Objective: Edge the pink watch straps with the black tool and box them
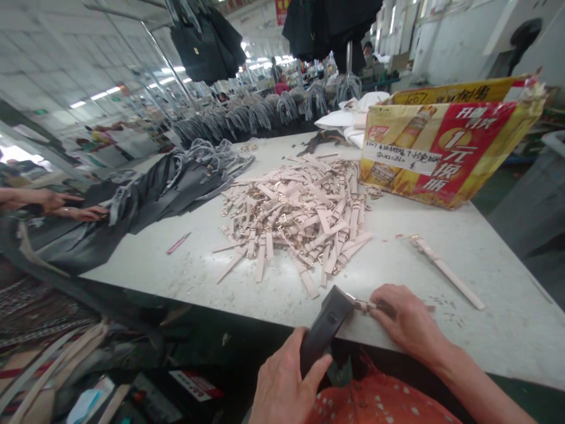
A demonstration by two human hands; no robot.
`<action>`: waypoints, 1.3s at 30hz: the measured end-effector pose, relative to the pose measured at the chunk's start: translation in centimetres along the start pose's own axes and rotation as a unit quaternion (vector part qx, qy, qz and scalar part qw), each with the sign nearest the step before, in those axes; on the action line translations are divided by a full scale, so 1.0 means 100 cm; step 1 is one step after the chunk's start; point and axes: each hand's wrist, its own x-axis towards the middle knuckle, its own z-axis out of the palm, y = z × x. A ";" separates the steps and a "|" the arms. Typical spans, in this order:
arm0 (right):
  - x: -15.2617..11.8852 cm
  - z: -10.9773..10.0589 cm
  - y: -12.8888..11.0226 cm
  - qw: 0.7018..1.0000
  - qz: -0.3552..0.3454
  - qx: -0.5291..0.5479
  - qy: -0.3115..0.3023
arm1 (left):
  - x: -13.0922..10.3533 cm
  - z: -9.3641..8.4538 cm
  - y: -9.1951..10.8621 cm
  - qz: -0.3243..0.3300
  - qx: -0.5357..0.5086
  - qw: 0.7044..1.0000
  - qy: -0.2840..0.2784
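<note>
My left hand [285, 377] is wrapped round a black handheld tool [325, 327] shaped like a hair clipper, its head pointing up and away from me. Just right of that head, at the table's front edge, my right hand [408, 321] pinches a short pale pink strap with a metal buckle [362, 305]. The buckle end touches or nearly touches the tool; I cannot tell which. Something dark shows under my right fingers, too hidden to name. Beyond both hands lies a heap of similar buckled straps [300, 215]. One single strap [448, 271] lies apart on the right.
A yellow and red cardboard box [441, 147] stands at the table's back right. Grey fabric pieces [163, 188] cover the left side, where another person's hands [66, 206] work. A small pink tool [178, 242] lies on the white table [163, 277]. Dark pieces [207, 47] hang overhead.
</note>
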 end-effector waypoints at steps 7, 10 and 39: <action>-0.013 0.000 -0.002 0.996 -0.062 0.063 0.017 | -0.013 -0.016 0.000 0.006 -0.003 1.000 -0.018; -0.017 -0.001 -0.003 0.993 -0.060 0.102 0.005 | -0.015 -0.021 0.000 0.018 0.014 0.999 -0.036; -0.013 -0.017 0.011 0.994 -0.033 0.072 -0.074 | 0.011 -0.033 0.037 0.089 0.272 0.947 -0.143</action>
